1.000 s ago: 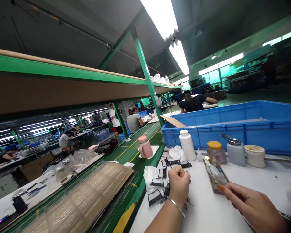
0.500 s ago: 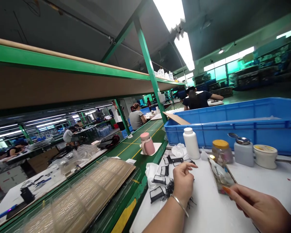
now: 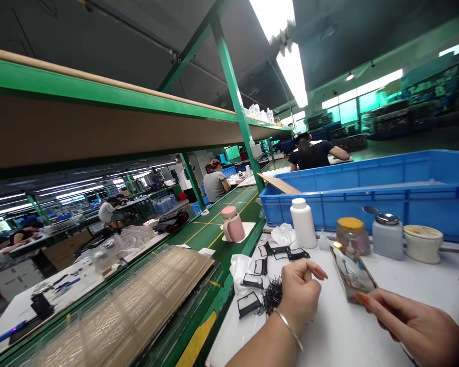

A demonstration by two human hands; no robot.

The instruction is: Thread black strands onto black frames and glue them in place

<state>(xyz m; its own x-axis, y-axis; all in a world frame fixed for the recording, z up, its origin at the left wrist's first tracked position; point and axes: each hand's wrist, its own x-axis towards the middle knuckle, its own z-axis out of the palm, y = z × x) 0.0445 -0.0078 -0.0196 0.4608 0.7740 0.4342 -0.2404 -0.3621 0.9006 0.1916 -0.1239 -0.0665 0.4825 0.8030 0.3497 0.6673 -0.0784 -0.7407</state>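
Left hand (image 3: 300,290) half curled above the white bench top (image 3: 340,331), fingers bent loosely and nothing visible in them, though you cannot rule out a fine strand. It lies just beside a tangle of fine black filaments (image 3: 272,296) and thin black rectangular frames (image 3: 248,305). Both look light: the filaments springy and apt to snag, so tease them from the tangle's outer edge; take a frame by its rim, gently, as it may flex. Right hand (image 3: 416,326), fingers extended, reaches the edge of a shallow tray (image 3: 352,275) of glinting bits; you cannot tell whether it grips. Lift that tray level, by its rim.
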